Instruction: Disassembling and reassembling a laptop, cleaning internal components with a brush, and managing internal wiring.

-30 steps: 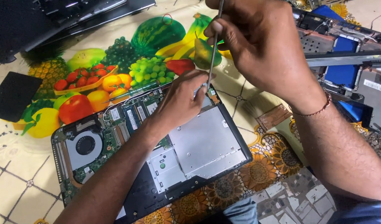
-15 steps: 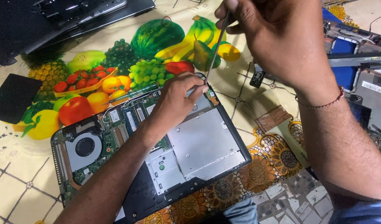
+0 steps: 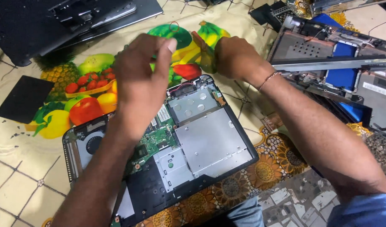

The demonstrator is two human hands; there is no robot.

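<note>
Item: opened laptop base, lying diagonally at the near edge of a fruit-print cloth, internals exposed for access; silver drive cover toward its right side, fan at its left corner.
Left hand: raised above the board, fingers loosely pinched; contents indiscernible.
Right hand: beyond the base's far corner, curled; grip hidden.
Surroundings: second dismantled chassis at right edge, black pad at left edge.
</note>
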